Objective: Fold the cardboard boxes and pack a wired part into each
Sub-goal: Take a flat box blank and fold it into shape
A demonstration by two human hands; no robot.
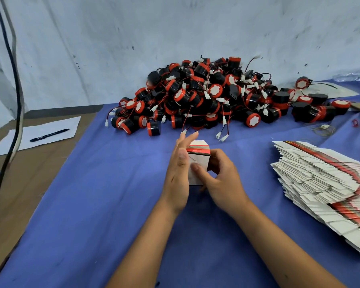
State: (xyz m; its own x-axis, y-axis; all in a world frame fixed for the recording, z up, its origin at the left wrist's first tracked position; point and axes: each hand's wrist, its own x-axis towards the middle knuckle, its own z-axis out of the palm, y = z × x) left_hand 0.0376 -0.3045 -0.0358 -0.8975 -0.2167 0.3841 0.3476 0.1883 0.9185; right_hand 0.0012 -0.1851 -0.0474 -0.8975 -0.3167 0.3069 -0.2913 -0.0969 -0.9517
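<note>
Box point(197, 161) upright on blue cloth point(92, 204), L hand point(178, 173) flat vs its side, R hand point(218, 179) gripping it. Parts pile point(206, 96) behind, flat cartons point(324, 179) to R, pen point(49, 135) on paper point(35, 133) far L.

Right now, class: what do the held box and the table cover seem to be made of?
Box: likely thin printed cardboard, smooth white with a red band; crisp folded edges. Table cover: probably blue woven cloth, matte; it lies in soft wrinkles.

Parts pile point(216, 96) behind box point(197, 163); flat boxes point(320, 179) right.
</note>
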